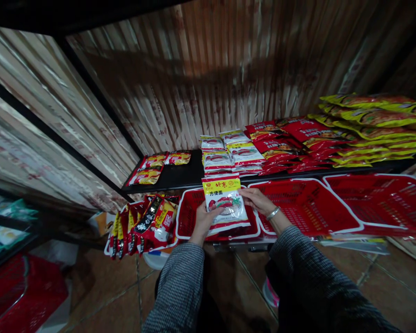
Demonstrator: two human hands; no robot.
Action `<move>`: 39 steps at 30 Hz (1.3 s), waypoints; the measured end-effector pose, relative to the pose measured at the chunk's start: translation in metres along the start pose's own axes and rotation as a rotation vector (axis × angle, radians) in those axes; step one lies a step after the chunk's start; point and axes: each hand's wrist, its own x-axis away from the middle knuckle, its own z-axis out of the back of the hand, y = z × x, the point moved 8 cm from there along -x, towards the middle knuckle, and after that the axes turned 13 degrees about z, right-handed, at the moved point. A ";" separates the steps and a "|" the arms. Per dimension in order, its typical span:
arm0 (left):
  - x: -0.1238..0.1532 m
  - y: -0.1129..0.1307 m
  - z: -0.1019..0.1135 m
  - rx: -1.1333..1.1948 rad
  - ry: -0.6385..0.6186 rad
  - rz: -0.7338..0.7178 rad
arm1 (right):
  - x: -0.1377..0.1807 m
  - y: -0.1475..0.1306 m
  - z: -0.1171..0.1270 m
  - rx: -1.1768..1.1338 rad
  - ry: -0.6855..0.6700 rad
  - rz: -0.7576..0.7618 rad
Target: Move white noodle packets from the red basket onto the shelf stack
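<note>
Between my two hands is a packet of instant noodles (pixel 229 210), white with a yellow and red top and a picture of food on its front. My left hand (pixel 205 219) grips its left side, thumb lying across the front. On the other side my right hand (pixel 258 200), with a bracelet at the wrist, holds the upper right edge. The packet is above a red basket (pixel 187 222) hanging below the shelf. Just behind it, stacks of matching white noodle packets (pixel 217 159) lie on the black shelf (pixel 194 173).
Red packets (pixel 280 150) and piled yellow-edged packets (pixel 377 125) fill the shelf's right side; a few red-yellow packets (pixel 147 175) lie at its left end. Two more red baskets (pixel 305 208) (pixel 377 199) hang to the right. A left basket holds upright black-and-red packets (pixel 156 219).
</note>
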 end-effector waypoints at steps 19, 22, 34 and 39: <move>-0.012 0.007 0.012 0.053 -0.005 -0.018 | -0.008 0.002 -0.015 0.022 -0.104 0.020; -0.012 0.006 0.012 0.126 -0.016 -0.003 | -0.006 0.002 -0.016 0.020 -0.109 0.007; -0.011 0.002 0.006 0.081 -0.036 0.019 | -0.012 -0.001 -0.014 0.015 -0.044 0.068; -0.011 0.002 0.008 0.101 -0.029 0.028 | -0.009 -0.003 -0.015 0.001 -0.049 0.061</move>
